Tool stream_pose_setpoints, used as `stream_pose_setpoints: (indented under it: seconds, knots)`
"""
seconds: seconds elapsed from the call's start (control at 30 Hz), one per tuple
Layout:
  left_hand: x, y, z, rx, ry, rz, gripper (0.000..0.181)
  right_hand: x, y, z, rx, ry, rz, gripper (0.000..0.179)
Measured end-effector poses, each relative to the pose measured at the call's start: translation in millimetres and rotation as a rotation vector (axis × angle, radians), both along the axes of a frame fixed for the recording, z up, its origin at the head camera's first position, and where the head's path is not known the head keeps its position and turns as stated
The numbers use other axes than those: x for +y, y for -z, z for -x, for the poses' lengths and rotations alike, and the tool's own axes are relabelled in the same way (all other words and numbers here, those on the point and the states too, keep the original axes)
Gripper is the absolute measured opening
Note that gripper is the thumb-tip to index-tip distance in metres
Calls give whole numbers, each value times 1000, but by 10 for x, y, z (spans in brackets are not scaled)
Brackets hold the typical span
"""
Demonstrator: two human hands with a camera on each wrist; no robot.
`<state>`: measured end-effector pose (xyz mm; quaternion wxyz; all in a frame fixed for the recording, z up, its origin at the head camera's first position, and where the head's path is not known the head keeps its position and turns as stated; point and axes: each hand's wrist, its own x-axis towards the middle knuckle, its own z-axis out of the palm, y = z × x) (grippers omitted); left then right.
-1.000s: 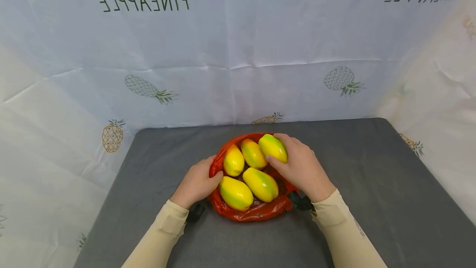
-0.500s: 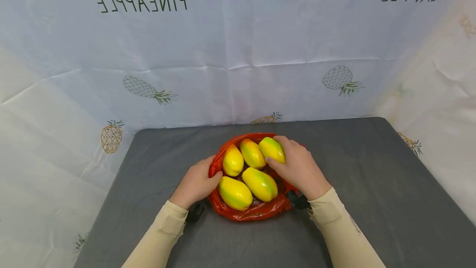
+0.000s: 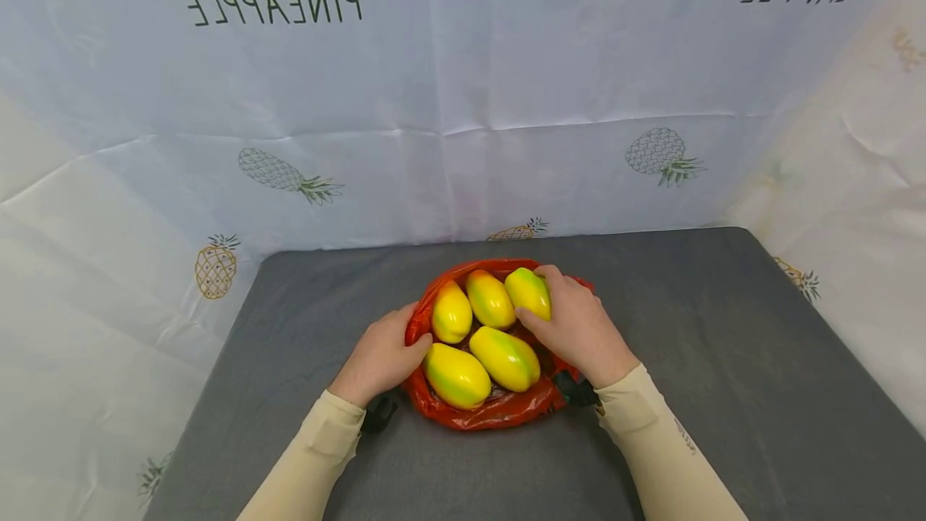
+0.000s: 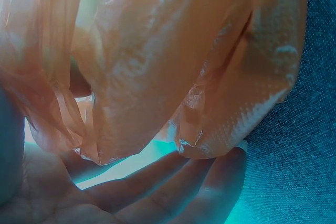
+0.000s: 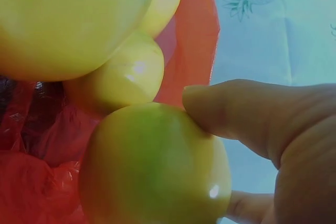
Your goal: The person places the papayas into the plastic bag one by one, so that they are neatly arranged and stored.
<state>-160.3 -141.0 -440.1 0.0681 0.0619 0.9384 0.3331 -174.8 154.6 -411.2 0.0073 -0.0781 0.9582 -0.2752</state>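
A red plastic bag (image 3: 481, 418) stands wide open with several yellow-green mangoes (image 3: 504, 358) inside. My left hand (image 3: 383, 356) holds the bag's left rim, thumb over the edge. In the left wrist view, its fingers (image 4: 163, 192) lie along the outside of the bag (image 4: 142, 72). At the bag's back right, my right hand (image 3: 582, 328) grips another mango (image 3: 526, 293) between thumb and fingers. The right wrist view shows that mango (image 5: 152, 166) close against a neighbouring mango (image 5: 123, 74), with red plastic around them.
The bag rests on a dark grey tabletop (image 3: 723, 392). A pale curtain (image 3: 463, 87) printed with pineapples rises behind the table and along both sides. A small black object (image 3: 378, 414) shows below my left wrist, and another dark piece (image 3: 575, 389) below my right wrist.
My right hand has moved slightly down and left with its mango, lower into the bag opening. More red rim now shows behind that hand. My left hand keeps its place on the rim.
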Motion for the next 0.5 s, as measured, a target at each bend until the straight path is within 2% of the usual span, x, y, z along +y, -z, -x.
stream_pose_setpoints:
  seconds: [0.5]
  knots:
    - [-4,12,-3,2,3,-3,39,-1,52,22,-54,7,8,72]
